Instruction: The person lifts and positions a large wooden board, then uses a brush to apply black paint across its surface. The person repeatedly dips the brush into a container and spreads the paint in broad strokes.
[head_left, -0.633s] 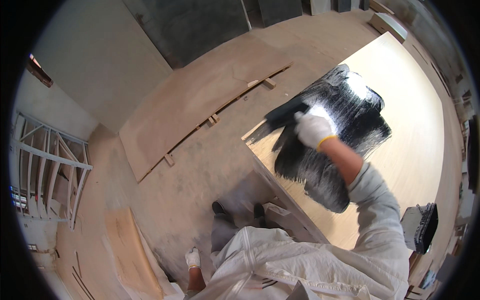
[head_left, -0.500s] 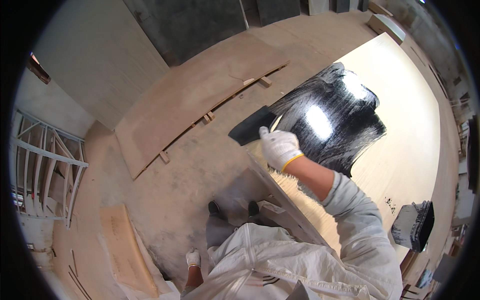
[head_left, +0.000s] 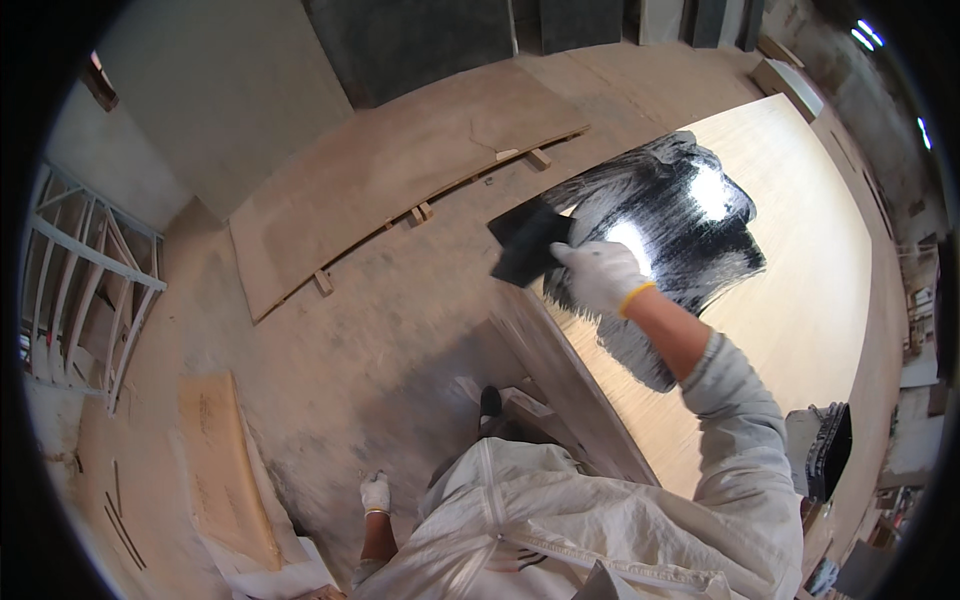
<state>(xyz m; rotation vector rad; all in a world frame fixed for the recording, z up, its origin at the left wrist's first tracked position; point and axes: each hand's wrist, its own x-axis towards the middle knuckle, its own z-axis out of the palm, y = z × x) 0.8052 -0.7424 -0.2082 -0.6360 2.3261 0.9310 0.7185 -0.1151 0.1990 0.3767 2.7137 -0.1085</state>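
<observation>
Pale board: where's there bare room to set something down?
Widest bare patch: between the black coating and the right edge of the pale board. A smaller strip lies below the coating, left of the right sleeve. Crowded: the left corner, around the black flat tool and right hand, and near right, by the container.

Worn by the person I see here: one white knit glove (head_left: pixel 592 272) on the right hand (head_left: pixel 606 282), yellow band (head_left: pixel 637 298) at the wrist; matching white glove, left hand (head_left: pixel 375 493). Pale grey jacket (head_left: pixel 620 510), wrinkled, long-sleeved, seamed, small dark curved marks (head_left: pixel 531 561) in front. Dark trousers (head_left: pixel 502 429). One black shoe (head_left: pixel 490 401) visible.
</observation>
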